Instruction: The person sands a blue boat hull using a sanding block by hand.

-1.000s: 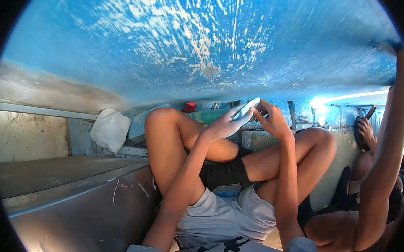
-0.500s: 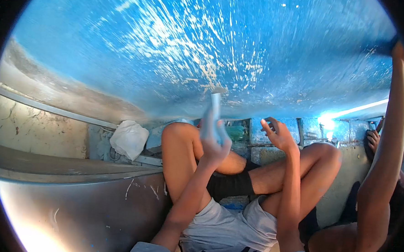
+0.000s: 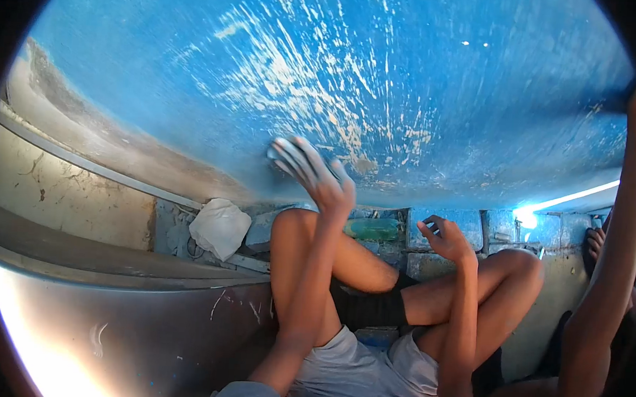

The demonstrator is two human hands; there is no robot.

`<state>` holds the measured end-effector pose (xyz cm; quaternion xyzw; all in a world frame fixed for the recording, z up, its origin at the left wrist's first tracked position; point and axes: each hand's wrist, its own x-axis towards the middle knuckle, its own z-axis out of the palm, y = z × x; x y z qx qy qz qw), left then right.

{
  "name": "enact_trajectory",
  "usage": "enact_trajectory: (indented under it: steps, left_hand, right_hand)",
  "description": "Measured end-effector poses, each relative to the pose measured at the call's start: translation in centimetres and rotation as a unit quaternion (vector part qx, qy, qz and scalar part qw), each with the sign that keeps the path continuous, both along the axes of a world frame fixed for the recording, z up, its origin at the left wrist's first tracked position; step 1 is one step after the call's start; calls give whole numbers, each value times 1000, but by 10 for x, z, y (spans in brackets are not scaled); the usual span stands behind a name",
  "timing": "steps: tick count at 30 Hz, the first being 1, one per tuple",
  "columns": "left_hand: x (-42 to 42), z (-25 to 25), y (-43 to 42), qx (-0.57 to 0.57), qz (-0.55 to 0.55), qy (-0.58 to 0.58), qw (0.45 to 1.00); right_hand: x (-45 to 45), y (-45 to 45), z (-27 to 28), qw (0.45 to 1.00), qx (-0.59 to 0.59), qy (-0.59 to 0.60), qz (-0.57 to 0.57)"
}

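My left hand (image 3: 316,171) lies against the curved blue panel (image 3: 159,68), its whitened, dusty fingers stretched out to the upper left. Between thumb and fingers shows the dark edge of a thin sheet, seemingly sandpaper (image 3: 333,168), mostly hidden by the hand. Pale scratches and worn patches fan out over the paint above and right of this hand. Away from the panel, my right hand (image 3: 445,239) hovers above my bent knee, fingers loosely curled and apart, with nothing seen in it.
A crumpled white bag (image 3: 220,228) sits left of my knee, and a green bottle (image 3: 372,229) lies behind the left forearm. A brown curved panel (image 3: 153,333) stands at lower left. Another person's arm (image 3: 610,286) reaches up the blue panel at right, near a bright light (image 3: 527,218).
My left hand has swung left and flattened onto the blue panel; the pale strip seen in it before is hidden now. My right hand's fingers have curled in slightly. The view has shifted a little.
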<state>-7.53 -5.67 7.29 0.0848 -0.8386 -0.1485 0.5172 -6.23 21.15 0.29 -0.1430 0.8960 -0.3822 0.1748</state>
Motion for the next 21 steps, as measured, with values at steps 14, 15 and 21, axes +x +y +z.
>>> enact_trajectory:
  steps: [14, 15, 21]
  left_hand:
    - [-13, -20, -10, 30, 9, 40, 999]
    - [-10, -17, -5, 16, -1, 31, 999]
    - [-20, 44, -43, 81, -12, 153, 985]
  right_hand:
    - [-1, -7, 8, 997, 39, -70, 9]
    - [-2, -9, 10, 995, 44, -86, 13]
    - [7, 5, 2, 998, 44, -42, 28]
